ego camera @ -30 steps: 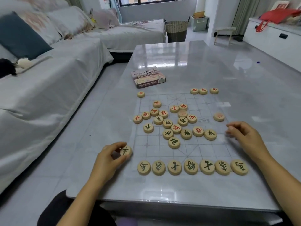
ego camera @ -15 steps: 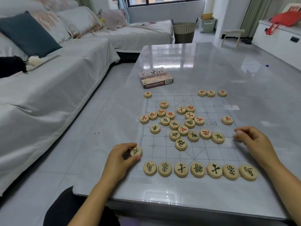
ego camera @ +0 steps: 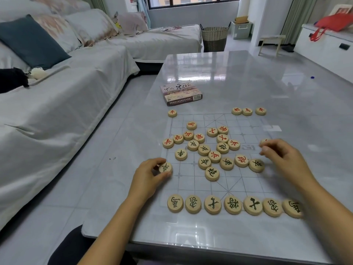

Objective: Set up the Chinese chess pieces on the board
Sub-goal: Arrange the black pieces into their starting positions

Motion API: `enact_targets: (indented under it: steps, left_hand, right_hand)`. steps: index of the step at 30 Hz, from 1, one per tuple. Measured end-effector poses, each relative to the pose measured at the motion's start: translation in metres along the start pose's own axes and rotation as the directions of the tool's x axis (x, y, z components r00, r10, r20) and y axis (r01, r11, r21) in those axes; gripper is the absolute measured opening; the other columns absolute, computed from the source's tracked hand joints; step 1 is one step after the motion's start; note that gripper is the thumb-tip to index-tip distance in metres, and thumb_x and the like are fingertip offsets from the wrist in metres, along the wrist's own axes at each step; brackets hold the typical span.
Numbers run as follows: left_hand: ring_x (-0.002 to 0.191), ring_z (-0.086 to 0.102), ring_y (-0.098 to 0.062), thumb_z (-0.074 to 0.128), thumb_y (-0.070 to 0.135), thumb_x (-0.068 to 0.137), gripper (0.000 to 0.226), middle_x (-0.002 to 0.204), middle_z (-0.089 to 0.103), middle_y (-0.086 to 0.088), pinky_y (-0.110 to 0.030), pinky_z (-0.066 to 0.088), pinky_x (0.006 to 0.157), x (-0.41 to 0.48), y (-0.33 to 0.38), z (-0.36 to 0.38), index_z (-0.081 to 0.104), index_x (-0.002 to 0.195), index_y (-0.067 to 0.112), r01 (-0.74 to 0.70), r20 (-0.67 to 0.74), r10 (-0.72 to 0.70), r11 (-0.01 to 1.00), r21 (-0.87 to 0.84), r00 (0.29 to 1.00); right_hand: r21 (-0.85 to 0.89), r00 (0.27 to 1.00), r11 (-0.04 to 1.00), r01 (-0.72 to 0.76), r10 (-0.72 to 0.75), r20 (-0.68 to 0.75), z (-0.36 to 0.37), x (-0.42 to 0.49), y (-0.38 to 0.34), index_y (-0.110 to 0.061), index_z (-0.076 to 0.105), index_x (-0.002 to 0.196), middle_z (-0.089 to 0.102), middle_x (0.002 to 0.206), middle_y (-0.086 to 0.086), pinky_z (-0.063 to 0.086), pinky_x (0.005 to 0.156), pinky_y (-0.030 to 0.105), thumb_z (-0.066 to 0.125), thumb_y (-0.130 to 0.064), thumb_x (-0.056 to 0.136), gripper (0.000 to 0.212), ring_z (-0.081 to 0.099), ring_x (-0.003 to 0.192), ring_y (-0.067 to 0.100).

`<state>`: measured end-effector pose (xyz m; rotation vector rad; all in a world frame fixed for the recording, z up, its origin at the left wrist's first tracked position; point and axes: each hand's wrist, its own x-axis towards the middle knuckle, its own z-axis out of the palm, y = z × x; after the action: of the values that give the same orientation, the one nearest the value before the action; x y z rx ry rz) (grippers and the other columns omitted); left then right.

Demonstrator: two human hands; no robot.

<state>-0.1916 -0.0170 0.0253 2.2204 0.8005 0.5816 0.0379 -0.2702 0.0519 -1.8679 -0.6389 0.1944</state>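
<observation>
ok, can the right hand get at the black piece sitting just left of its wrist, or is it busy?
Probably not right away: the right hand is already pinching a red-marked piece. The black-marked piece lies uncovered on the board beside that hand, so the path looks free once it lets go.

Counted: fifteen round wooden pieces with red characters [ego camera: 214,156], fifteen round wooden pieces with black characters [ego camera: 212,173], one printed cardboard game box [ego camera: 181,94], two hands [ego camera: 147,178].

Both hands [ego camera: 150,176] [ego camera: 284,159] pinch with curled fingers.
</observation>
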Motion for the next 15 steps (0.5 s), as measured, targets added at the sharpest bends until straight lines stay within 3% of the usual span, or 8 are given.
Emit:
enact_targets:
  steps: [4,7,9,15]
  left_hand:
    - [0.086,0.051,-0.006,0.07,0.023,0.079,0.038,0.11,0.057,0.001,-0.013,0.038,0.074,0.023,-0.001,0.001,0.061,0.115,0.017,0.019,-0.073,-0.019,1.0,0.001,0.997]
    - [0.09,0.051,-0.008,0.069,0.024,0.08,0.039,0.115,0.055,-0.001,-0.011,0.043,0.077,0.029,-0.003,0.008,0.06,0.116,0.015,-0.01,-0.014,0.01,0.999,0.033,1.0]
    - [0.098,0.052,-0.014,0.069,0.026,0.08,0.04,0.116,0.058,-0.003,-0.028,0.047,0.089,0.028,-0.006,0.012,0.06,0.117,0.015,-0.034,0.018,0.033,0.997,0.064,0.999]
    - [0.096,0.046,-0.01,0.072,0.026,0.076,0.043,0.113,0.06,0.0,-0.025,0.04,0.085,0.03,-0.012,0.012,0.06,0.116,0.017,-0.072,0.014,0.071,0.995,0.067,0.997]
  right_hand:
    - [-0.126,0.972,0.985,0.116,-0.086,0.219,0.047,0.012,-0.036,-0.028,0.059,0.094,0.062,0.088,-0.012,0.043,0.066,0.019,0.058,-0.021,0.089,0.009,0.057,0.082,0.004]
    - [-0.165,0.947,0.974,0.154,-0.098,0.306,0.077,0.016,-0.046,-0.026,0.059,0.097,0.059,0.088,-0.015,0.041,0.065,0.014,0.056,-0.022,0.09,0.009,0.055,0.08,0.0]
    - [-0.232,0.922,0.947,0.221,-0.125,0.367,0.094,0.018,-0.047,-0.024,0.059,0.101,0.057,0.087,-0.016,0.039,0.063,0.012,0.055,-0.023,0.091,0.011,0.053,0.079,-0.001]
    - [-0.417,0.873,0.833,0.364,-0.149,0.465,0.129,0.03,-0.057,-0.014,0.06,0.109,0.058,0.102,0.0,0.046,0.079,0.03,0.055,-0.025,0.09,0.023,0.054,0.094,0.016]
